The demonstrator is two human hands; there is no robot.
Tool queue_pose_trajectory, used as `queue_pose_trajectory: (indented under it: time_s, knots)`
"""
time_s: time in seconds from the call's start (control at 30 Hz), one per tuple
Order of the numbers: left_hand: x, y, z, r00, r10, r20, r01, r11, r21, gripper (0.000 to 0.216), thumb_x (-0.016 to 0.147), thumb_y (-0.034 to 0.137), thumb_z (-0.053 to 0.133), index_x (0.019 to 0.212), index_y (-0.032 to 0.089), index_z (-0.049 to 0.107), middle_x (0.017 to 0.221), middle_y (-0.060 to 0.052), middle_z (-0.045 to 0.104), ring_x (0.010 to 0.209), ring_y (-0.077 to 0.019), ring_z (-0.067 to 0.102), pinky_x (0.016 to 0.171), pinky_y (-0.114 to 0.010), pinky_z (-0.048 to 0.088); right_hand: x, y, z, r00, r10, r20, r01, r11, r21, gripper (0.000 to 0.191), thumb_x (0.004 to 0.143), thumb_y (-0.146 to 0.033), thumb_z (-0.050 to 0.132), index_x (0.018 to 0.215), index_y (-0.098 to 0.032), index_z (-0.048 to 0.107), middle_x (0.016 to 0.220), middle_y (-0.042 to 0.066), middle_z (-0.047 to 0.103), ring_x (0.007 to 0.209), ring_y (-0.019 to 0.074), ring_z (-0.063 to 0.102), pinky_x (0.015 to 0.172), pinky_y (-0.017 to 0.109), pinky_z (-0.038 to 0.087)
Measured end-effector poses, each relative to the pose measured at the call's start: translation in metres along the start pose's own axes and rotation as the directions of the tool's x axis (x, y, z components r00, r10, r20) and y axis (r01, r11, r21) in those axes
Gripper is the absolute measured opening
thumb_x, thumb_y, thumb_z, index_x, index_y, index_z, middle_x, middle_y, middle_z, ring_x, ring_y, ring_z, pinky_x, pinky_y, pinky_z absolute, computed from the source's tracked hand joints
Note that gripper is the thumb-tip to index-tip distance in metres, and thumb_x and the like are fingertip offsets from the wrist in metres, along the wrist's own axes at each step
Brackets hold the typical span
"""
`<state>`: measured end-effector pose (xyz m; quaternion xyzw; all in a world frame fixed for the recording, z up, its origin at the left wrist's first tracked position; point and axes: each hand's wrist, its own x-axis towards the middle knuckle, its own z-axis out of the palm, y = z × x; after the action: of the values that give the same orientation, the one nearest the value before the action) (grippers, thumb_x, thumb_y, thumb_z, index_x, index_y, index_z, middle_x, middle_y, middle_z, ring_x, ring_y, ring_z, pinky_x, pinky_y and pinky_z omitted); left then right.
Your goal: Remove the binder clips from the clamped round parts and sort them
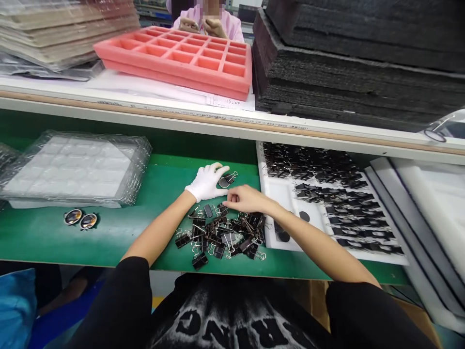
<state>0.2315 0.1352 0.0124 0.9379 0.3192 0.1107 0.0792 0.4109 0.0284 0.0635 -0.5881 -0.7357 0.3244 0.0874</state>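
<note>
Green worktop (pixel 22 237) spreads beneath the hands, with a white shelf (pixel 181 122) running across beyond the fingers. On that shelf, far beyond the fingers and to their right, stands a black foam stack (pixel 348 72); a pinkish-red foam tray (pixel 174 76) sits almost straight ahead, and behind it a co-worker in pink sleeves (pixel 234 30) is at work.

Well to the left of the fingers lie clear plastic trays (pixel 136 169). To their right is a white foam tray (pixel 278 191) with rows of clips (pixel 348 208) and a few dark discs (pixel 304 216). Nearer the body than the fingers, just below them, spills a loose heap of binder clips (pixel 221 232).

The gloved left hand (pixel 208 183) curves its thumb and forefinger, spread apart, around a small rimmed disc (pixel 222 182); how firmly they press cannot be told. A clip (pixel 231 178) sits at the disc's far edge. The bare right hand (pixel 246 198) has its fingers curled in close by; whether they pinch anything is hidden.

A loose grip could let the disc slip, the clip's jaws could snap against its face, and tangled wire handles could drag neighbouring clips along.
</note>
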Motion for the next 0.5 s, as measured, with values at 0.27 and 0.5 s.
queue_pose_trajectory:
  time_s: [0.27, 0.5]
  knots:
    - [0.0, 0.0, -0.003, 1.0, -0.001, -0.011, 0.002, 0.996, 0.093, 0.071, 0.088, 0.072, 0.064, 0.134, 0.018, 0.068, 0.121, -0.02, 0.071, 0.114, -0.0392, 0.059, 0.096, -0.053, 0.036, -0.004, 0.023, -0.007, 0.928, 0.331, -0.17, -0.35, 0.931, -0.1, 0.031, 0.099, -0.031, 0.053, 0.07, -0.023, 0.057, 0.072, 0.003, 0.068, 0.071, 0.0197, 0.061, 0.063, 0.03, 0.033]
    - [0.002, -0.003, -0.009, 0.98, 0.19, 0.057, -0.196, 0.974, 0.116, 0.073, 0.092, 0.065, 0.061, 0.154, 0.027, 0.053, 0.159, -0.016, 0.053, 0.137, -0.0395, 0.047, 0.104, -0.053, 0.032, 0.0, 0.039, -0.023, 0.915, 0.362, -0.177, -0.386, 0.913, -0.128, 0.039, 0.102, -0.033, 0.051, 0.064, -0.024, 0.052, 0.067, 0.005, 0.065, 0.07, 0.0218, 0.061, 0.062, 0.031, 0.031]
